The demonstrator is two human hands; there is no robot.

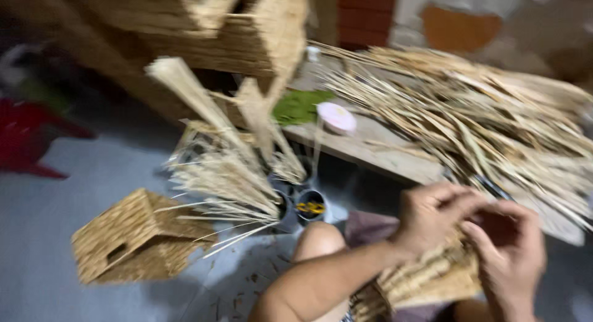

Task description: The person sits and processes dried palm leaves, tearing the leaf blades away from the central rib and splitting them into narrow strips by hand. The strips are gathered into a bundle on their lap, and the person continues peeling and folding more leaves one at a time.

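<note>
Both my hands work on a piece of woven straw point(426, 279) in my lap at the lower right. My left hand point(432, 214) grips its upper edge from the left. My right hand point(509, 248) curls around it from the right, fingers closed over the weave. The picture is blurred by motion, so the strands under my fingers are unclear. My bare knee point(318, 238) shows just left of my left forearm.
A big heap of loose straw strips point(475, 118) lies on a low wooden board point(383, 152) at right. A finished woven box point(133, 235) sits on the grey floor at left. Bundled stalks point(228, 173) stand in dark pots point(309, 204). A pink lid point(336, 117) lies on the board.
</note>
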